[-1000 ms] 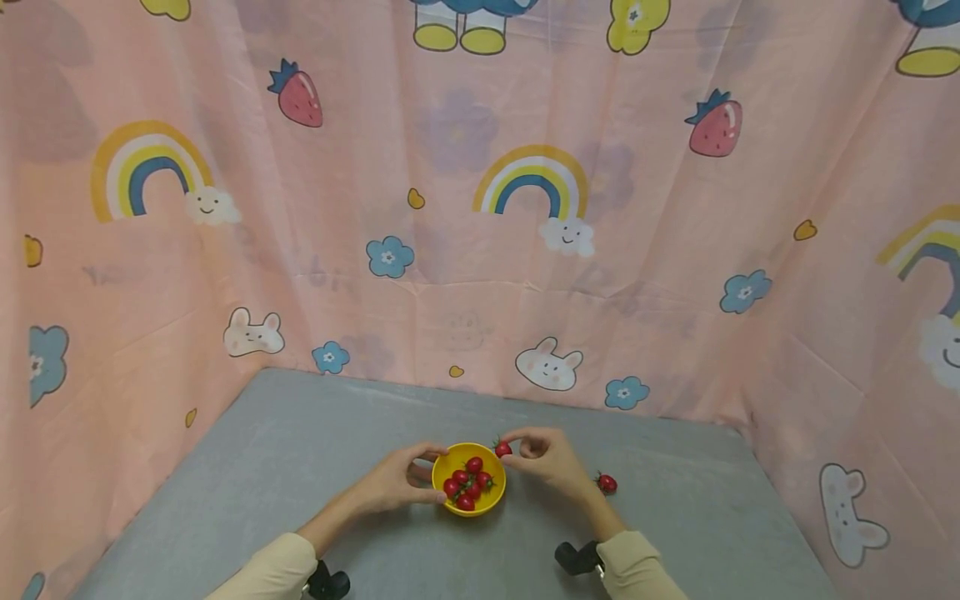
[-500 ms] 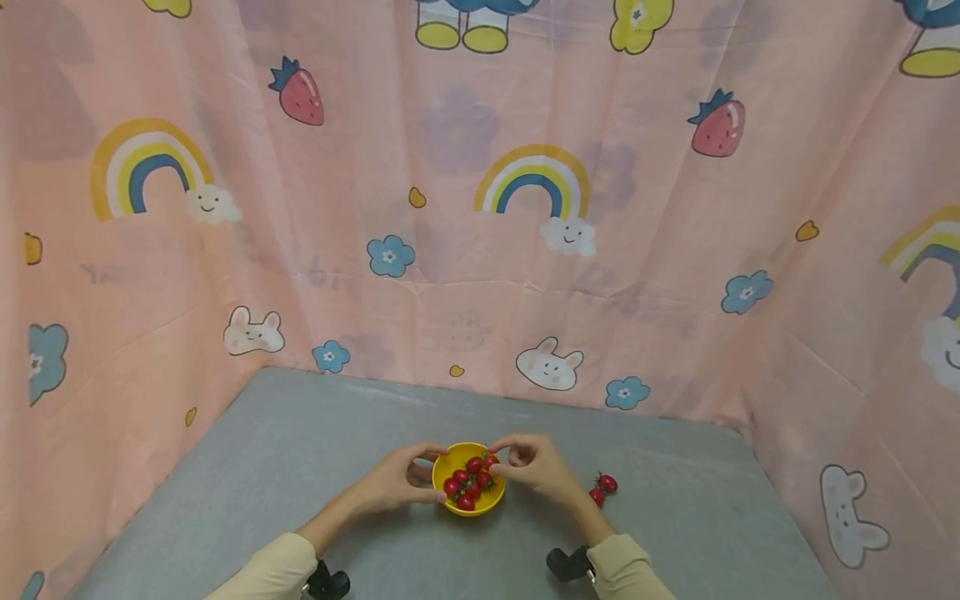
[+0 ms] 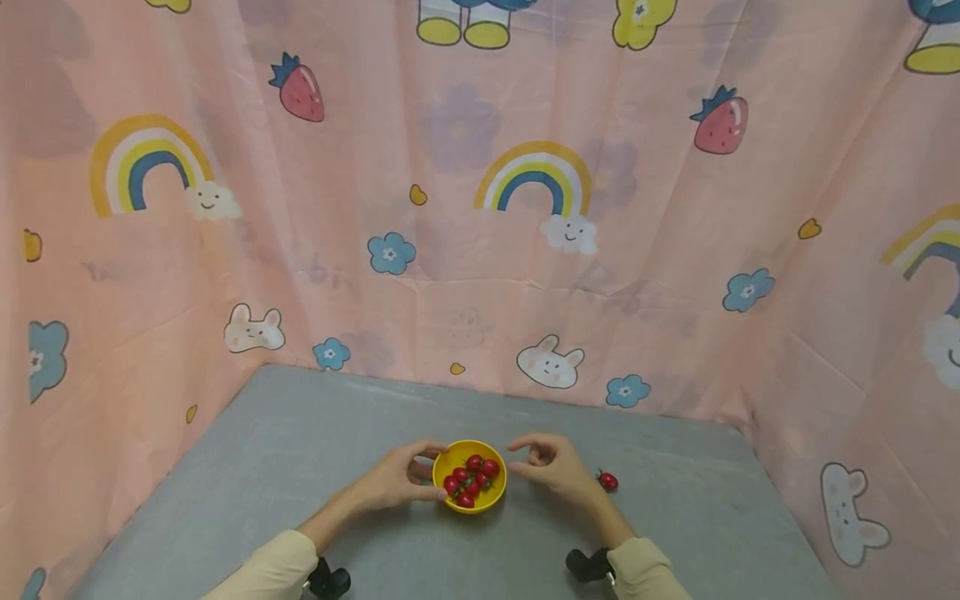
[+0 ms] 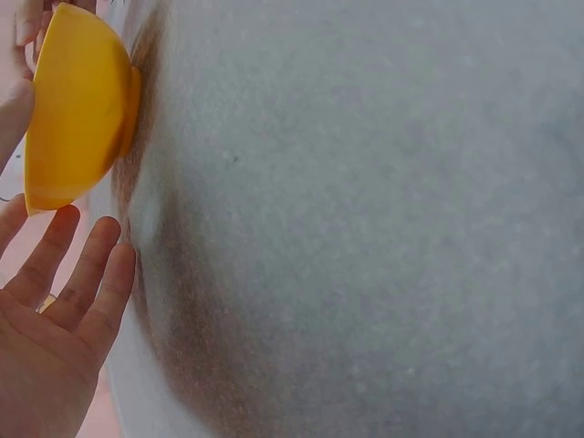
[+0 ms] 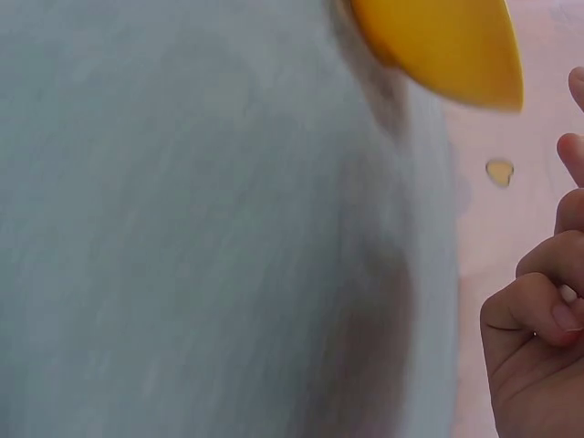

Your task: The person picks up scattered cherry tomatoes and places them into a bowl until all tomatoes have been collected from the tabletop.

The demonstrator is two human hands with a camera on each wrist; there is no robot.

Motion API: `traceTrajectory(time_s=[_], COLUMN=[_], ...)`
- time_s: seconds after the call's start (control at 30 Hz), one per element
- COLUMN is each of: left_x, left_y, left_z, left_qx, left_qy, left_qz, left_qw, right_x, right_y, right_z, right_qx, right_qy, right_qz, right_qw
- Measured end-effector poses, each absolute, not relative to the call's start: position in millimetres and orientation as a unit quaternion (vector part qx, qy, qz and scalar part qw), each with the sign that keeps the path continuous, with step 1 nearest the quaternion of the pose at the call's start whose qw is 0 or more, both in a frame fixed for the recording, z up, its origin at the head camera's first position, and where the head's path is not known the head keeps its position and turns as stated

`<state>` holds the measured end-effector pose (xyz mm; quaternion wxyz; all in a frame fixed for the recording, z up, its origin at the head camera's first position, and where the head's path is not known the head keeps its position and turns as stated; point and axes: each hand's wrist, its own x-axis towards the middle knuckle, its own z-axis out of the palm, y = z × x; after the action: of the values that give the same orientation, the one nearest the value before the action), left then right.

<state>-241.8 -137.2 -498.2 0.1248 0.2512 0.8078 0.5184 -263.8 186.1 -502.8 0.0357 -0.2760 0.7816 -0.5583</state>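
A yellow bowl (image 3: 447, 465) with several red cherry tomatoes (image 3: 472, 482) in it stands on the grey table. My left hand (image 3: 397, 477) holds the bowl's left side, thumb at the near rim and fingers at the far rim. In the left wrist view, the left fingertips (image 4: 66, 215) meet the bowl's edge. Just right of the bowl is my right hand (image 3: 553, 467), thumb and index finger apart with nothing between them. Its other fingers are curled in, as the right wrist view shows beside the bowl (image 5: 447, 50).
Another cherry tomato (image 3: 608, 481) lies on the table (image 3: 697, 508) beyond my right forearm. Behind the table and at its sides hangs a pink curtain (image 3: 450, 325) printed with rainbows and rabbits. Both wrists carry black mounts (image 3: 588, 565).
My right hand carried a cherry tomato over the bowl's right rim, let go of it inside, and drew back to the right. The left hand stayed on the bowl.
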Motion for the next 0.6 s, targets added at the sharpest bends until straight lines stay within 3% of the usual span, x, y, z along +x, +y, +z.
traceTrajectory(time_s=[0.27, 0.6], left_x=[-241.5, -242.3], left_y=[-136.6, -136.6], left_z=[-496.1, -499.3], left_qx=[0.252, 0.256], left_qy=[0.803, 0.809], left_qz=[0.525, 0.515], left_qw=[0.126, 0.122], right_x=[-258.4, -251.5], right_y=[226.7, 281.9], right_z=[-507.9, -504.7], right_qx=[-0.216, -0.230], right_qy=[0.801, 0.799], right_qz=[-0.557, -0.555], right_qw=[0.042, 0.000])
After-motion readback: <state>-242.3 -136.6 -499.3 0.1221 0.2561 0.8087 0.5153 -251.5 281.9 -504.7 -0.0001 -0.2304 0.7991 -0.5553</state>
